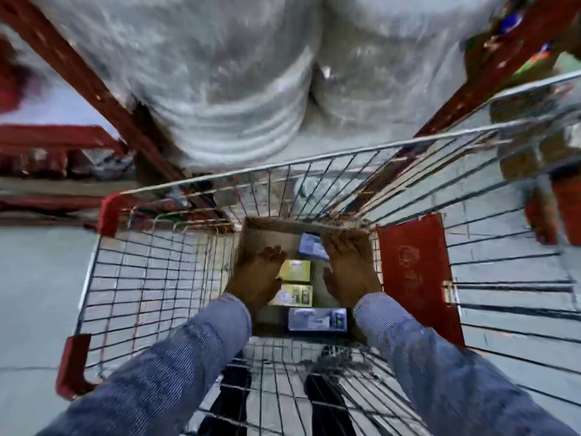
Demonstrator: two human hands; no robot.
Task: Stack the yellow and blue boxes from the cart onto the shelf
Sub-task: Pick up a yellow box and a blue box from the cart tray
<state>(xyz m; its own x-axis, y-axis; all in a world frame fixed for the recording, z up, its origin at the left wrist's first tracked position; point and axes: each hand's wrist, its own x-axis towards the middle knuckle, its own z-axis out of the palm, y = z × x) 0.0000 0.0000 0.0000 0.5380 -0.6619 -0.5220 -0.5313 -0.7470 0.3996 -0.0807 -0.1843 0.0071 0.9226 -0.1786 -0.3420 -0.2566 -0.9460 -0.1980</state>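
I am leaning over the wire cart [151, 278], where a cardboard carton [273, 228] is holding four boxes: two yellow boxes [295, 270] and two blue boxes [317, 319] (labels too blurred to read). My left hand [257, 278] and right hand [349, 272] are reaching in, open, fingers spread.

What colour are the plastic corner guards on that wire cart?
Red, seen in the head view: the corner guards on the wire cart.

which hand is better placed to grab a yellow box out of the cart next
Probably the left hand. It already overlaps the left edges of both yellow boxes, which lie stacked in view beside it. The right hand sits farther right, nearer the blue box by its fingers.
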